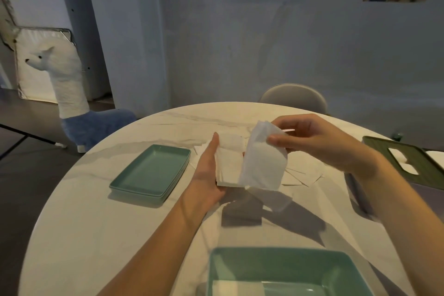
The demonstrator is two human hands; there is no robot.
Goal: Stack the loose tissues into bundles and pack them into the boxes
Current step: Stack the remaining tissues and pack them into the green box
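Note:
A bundle of white tissues (228,167) is held above the table's middle, cradled in my left hand (207,170), whose fingers run along its left side. My right hand (310,139) pinches a single white tissue (263,163) by its top edge, so it hangs in front of the bundle's right side. More loose tissues (298,176) lie flat on the table beneath and to the right. A teal box (286,269) sits at the near edge with white tissues (236,287) inside. A dark green box lid (406,156) with a tissue slot rests at the far right.
Two stacked teal lids or trays (151,173) sit left of my hands on the round marble table (120,235). A chair back (294,97) stands behind the table. A plush alpaca (72,103) stands on the floor at the left.

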